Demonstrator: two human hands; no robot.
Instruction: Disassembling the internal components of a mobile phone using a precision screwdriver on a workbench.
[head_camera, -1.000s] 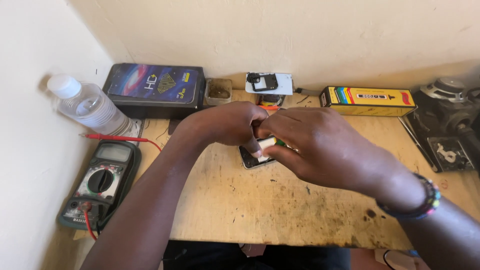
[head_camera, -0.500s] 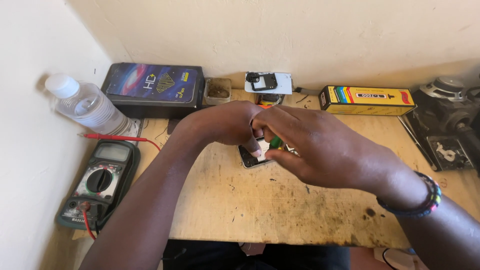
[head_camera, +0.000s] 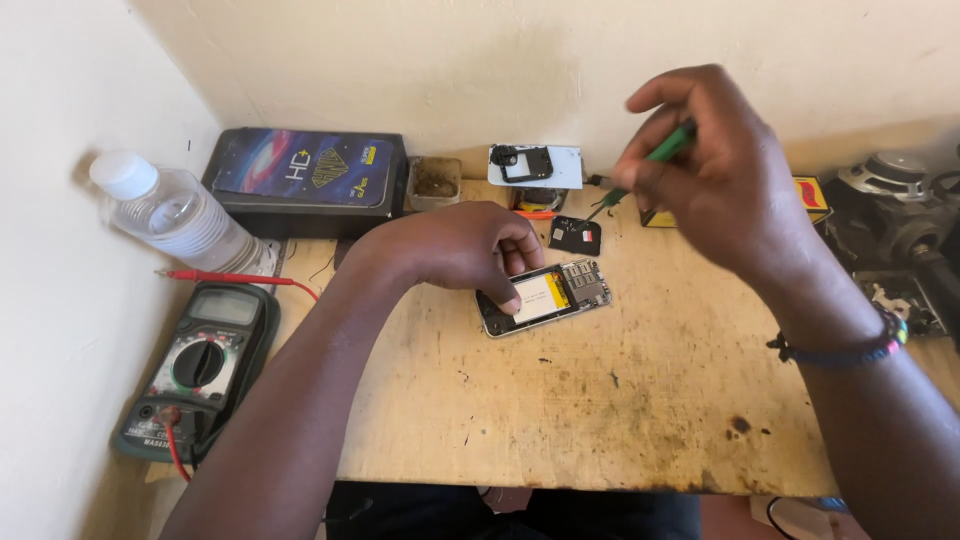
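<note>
One opened phone (head_camera: 545, 297), one green screwdriver (head_camera: 650, 168), one multimeter (head_camera: 200, 365). One water bottle (head_camera: 170, 212), one dark flat box (head_camera: 305, 180). Two hands.
</note>
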